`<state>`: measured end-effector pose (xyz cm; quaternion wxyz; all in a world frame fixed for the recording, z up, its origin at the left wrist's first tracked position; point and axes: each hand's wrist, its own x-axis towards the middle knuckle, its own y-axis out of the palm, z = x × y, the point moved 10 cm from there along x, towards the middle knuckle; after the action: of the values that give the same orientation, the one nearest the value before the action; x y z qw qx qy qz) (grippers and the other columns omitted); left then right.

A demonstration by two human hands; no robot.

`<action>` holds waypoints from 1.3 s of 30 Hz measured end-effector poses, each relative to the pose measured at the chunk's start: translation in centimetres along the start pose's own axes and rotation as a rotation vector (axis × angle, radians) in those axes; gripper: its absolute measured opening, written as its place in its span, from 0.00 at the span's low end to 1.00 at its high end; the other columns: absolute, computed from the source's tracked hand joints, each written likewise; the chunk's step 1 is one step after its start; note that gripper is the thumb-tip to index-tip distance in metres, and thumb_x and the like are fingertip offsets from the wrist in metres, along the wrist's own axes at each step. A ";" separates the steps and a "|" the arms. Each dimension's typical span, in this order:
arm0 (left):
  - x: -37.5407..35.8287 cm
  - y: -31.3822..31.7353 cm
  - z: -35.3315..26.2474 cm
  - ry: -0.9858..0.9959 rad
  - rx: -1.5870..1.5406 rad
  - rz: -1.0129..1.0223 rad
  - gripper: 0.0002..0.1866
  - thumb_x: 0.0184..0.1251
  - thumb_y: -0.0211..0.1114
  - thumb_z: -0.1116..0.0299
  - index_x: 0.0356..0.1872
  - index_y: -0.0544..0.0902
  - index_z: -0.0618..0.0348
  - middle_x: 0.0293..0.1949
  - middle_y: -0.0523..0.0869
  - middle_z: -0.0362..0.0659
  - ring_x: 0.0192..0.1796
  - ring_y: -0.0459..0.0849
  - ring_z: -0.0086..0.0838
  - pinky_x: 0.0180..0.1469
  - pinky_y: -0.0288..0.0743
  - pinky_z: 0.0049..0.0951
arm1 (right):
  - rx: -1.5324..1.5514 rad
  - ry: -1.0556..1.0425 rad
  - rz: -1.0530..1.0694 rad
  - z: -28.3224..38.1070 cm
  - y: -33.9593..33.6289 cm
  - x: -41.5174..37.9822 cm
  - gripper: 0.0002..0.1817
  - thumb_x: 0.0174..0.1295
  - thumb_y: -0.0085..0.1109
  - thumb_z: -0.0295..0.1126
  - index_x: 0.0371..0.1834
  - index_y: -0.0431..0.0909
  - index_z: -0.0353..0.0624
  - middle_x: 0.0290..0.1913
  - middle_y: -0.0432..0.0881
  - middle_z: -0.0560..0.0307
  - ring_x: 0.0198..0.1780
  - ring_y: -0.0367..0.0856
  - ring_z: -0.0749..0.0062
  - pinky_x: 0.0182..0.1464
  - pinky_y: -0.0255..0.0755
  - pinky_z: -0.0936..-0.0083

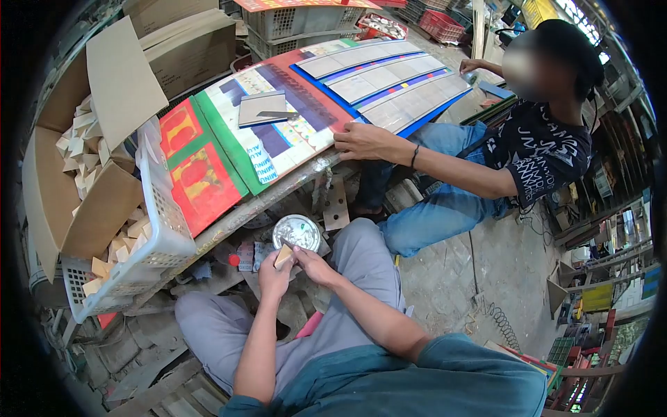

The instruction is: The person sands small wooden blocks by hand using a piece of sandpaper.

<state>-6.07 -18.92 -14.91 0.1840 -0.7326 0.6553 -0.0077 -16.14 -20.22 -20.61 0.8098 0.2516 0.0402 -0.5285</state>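
A small light wooden block (283,256) is held between my two hands above my lap. My left hand (272,276) has its fingers wrapped round the block's left side. The fingers of my right hand (310,265) are bent together at the block's right side; what they pinch is too small to make out. Just beyond my fingers stands a round tin (297,230) with a pale, smeared top. Similar wooden blocks (85,149) fill an open cardboard box (117,201) at the left, and more lie in a white plastic basket (167,208).
A low table (222,224) carries colourful printed boards, a small panel (262,110) with a knife (278,115) on it, and long grey strips (410,101) on a blue board. A co-worker (542,132) sits at the right, one hand on the table's edge. Crates stand behind.
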 end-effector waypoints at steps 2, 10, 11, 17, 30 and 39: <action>-0.3 -0.1 -0.2 0.000 -0.002 -0.004 0.16 0.57 0.65 0.69 0.45 0.80 0.65 0.37 0.85 0.48 0.39 0.83 0.30 0.44 0.73 0.28 | 0.033 -0.011 -0.015 0.6 0.3 -0.4 0.23 0.73 0.35 0.43 0.53 0.70 0.34 0.43 0.74 0.61 0.45 0.68 0.78 0.52 0.62 0.80; -0.2 -0.5 -1.7 -0.001 0.027 0.003 0.15 0.57 0.64 0.72 0.46 0.80 0.66 0.39 0.85 0.45 0.41 0.82 0.26 0.46 0.72 0.25 | -0.119 0.011 -0.018 1.9 0.9 -0.8 0.26 0.73 0.33 0.46 0.62 0.66 0.37 0.41 0.73 0.64 0.40 0.65 0.81 0.46 0.61 0.82; -0.2 -0.4 -1.5 -0.013 0.016 0.002 0.15 0.58 0.64 0.72 0.46 0.80 0.66 0.39 0.85 0.45 0.41 0.82 0.26 0.46 0.72 0.25 | -0.121 0.007 -0.020 2.4 1.1 -1.0 0.26 0.73 0.33 0.46 0.62 0.66 0.37 0.41 0.73 0.64 0.40 0.65 0.81 0.46 0.61 0.82; -0.5 -0.2 -1.2 -0.025 -0.050 -0.002 0.14 0.59 0.63 0.73 0.46 0.80 0.67 0.38 0.84 0.44 0.40 0.81 0.25 0.45 0.72 0.25 | -0.042 -0.023 -0.023 1.5 0.5 -0.7 0.25 0.73 0.35 0.43 0.59 0.68 0.33 0.44 0.75 0.61 0.44 0.68 0.79 0.50 0.62 0.81; -0.4 -0.4 -1.1 0.006 -0.006 0.011 0.15 0.58 0.64 0.70 0.45 0.80 0.67 0.38 0.85 0.48 0.39 0.83 0.28 0.44 0.73 0.27 | -0.181 -0.039 -0.013 1.1 0.3 -0.3 0.26 0.72 0.34 0.46 0.50 0.71 0.33 0.40 0.74 0.61 0.42 0.67 0.77 0.50 0.61 0.79; -0.2 0.0 -1.1 -0.055 0.014 0.030 0.16 0.58 0.64 0.70 0.46 0.80 0.67 0.38 0.85 0.48 0.41 0.83 0.28 0.45 0.73 0.27 | -0.234 -0.067 -0.037 1.5 0.4 -0.3 0.25 0.72 0.34 0.46 0.47 0.73 0.33 0.38 0.74 0.60 0.41 0.67 0.76 0.49 0.62 0.78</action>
<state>-6.37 -18.96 -13.85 0.2071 -0.7213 0.6609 0.0107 -16.25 -20.50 -19.06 0.8246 0.1367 0.0791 -0.5433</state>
